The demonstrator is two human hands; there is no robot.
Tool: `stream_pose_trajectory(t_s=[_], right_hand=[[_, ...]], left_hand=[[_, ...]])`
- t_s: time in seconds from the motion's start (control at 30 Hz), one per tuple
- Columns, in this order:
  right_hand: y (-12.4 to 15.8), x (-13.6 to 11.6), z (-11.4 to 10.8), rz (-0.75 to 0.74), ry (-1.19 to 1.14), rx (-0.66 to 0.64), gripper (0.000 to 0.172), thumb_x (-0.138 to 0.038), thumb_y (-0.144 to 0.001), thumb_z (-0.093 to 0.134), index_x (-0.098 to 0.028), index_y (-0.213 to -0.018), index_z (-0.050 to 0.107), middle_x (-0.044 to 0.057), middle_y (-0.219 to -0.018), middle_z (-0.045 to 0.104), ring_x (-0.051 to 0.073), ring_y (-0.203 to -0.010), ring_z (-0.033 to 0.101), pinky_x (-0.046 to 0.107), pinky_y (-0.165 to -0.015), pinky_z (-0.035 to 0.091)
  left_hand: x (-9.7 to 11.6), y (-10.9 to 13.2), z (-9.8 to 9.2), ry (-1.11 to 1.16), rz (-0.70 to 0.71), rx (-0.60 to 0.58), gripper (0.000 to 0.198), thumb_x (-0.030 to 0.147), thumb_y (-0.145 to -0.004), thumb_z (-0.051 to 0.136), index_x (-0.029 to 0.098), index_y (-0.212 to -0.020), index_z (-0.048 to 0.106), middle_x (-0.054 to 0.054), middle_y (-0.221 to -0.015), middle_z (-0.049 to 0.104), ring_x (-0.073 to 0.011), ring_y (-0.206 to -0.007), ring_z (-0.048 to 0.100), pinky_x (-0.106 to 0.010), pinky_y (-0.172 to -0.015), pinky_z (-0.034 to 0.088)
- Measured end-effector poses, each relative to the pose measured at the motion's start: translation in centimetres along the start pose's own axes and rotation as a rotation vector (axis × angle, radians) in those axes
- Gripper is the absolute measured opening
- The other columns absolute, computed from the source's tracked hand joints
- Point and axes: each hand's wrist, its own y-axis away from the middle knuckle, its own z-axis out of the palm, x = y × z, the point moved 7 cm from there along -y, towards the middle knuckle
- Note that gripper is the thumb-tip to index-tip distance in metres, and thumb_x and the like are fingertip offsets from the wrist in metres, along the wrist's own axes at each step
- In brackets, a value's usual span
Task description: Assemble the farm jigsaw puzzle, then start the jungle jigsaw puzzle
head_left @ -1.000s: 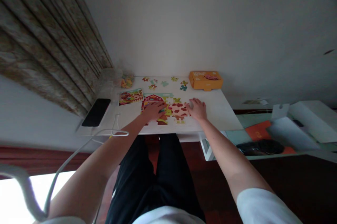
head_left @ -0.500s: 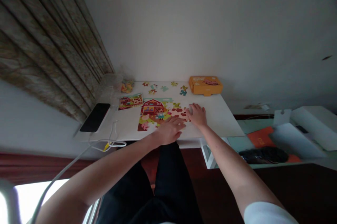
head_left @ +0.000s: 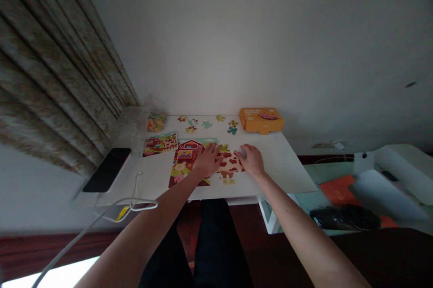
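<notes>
A partly built farm jigsaw puzzle [head_left: 189,157], with a red barn and a brown-spotted cow, lies in the middle of the white table [head_left: 287,166]. My left hand [head_left: 208,159] rests flat on the puzzle's centre, fingers spread. Flat on the puzzle's right edge, over the cow, sits my right hand [head_left: 251,159] with its fingers stretched out. Neither hand holds anything. Several loose puzzle pieces [head_left: 206,123] lie scattered along the table's far edge.
An orange puzzle box [head_left: 260,119] stands at the far right corner. A picture card [head_left: 160,142] lies left of the puzzle, a black phone [head_left: 106,168] farther left, a white cable [head_left: 135,204] at the front edge. A clear bag of pieces [head_left: 154,121] sits far left. Low shelf clutter at right.
My left hand slid from the puzzle's left-centre down to the front edge, then back up onto its centre. My right hand stayed on the cow. The view has tilted upward.
</notes>
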Motion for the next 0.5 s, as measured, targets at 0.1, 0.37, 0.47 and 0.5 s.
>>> stream_pose_trajectory(t_s=[0.1,0.37,0.47,0.5], right_hand=[[-3.5,0.0,0.7,0.013,-0.082,0.019,0.037,-0.041,-0.098,0.054,-0.018,-0.123,0.066,0.014,-0.126,0.068,0.027,-0.118,0.061,0.039,-0.106,0.044],[-14.8,-1.7,4.6,0.099,-0.046,-0.059,0.044,-0.029,-0.095,0.052,-0.013,-0.136,0.058,0.022,-0.137,0.059,0.033,-0.130,0.054,0.045,-0.107,0.042],[-16.8,-0.8,6.1,0.200,-0.018,-0.088,0.047,-0.028,-0.093,0.052,-0.016,-0.138,0.057,0.025,-0.133,0.061,0.037,-0.129,0.054,0.051,-0.102,0.044],[-17.3,-0.6,6.5,0.207,-0.029,-0.083,0.046,-0.029,-0.094,0.052,-0.017,-0.138,0.058,0.025,-0.129,0.063,0.037,-0.127,0.055,0.052,-0.101,0.044]], left_hand=[[0.0,-0.2,0.0,0.002,-0.009,-0.001,0.056,0.047,-0.105,0.032,0.024,-0.154,0.044,-0.009,-0.163,0.040,-0.0266,-0.153,0.033,-0.056,-0.126,0.022],[-0.2,-0.2,0.3,0.032,-0.015,-0.007,0.058,0.050,-0.105,0.029,0.024,-0.154,0.043,-0.008,-0.164,0.039,-0.0265,-0.153,0.032,-0.057,-0.126,0.021],[-0.3,-0.2,0.2,0.050,-0.024,0.000,0.057,0.050,-0.104,0.031,0.025,-0.154,0.045,-0.007,-0.164,0.040,-0.0264,-0.153,0.033,-0.056,-0.127,0.020],[-0.3,-0.1,0.1,0.054,-0.029,0.001,0.057,0.050,-0.104,0.032,0.025,-0.153,0.046,-0.008,-0.163,0.040,-0.0264,-0.153,0.033,-0.056,-0.127,0.020]])
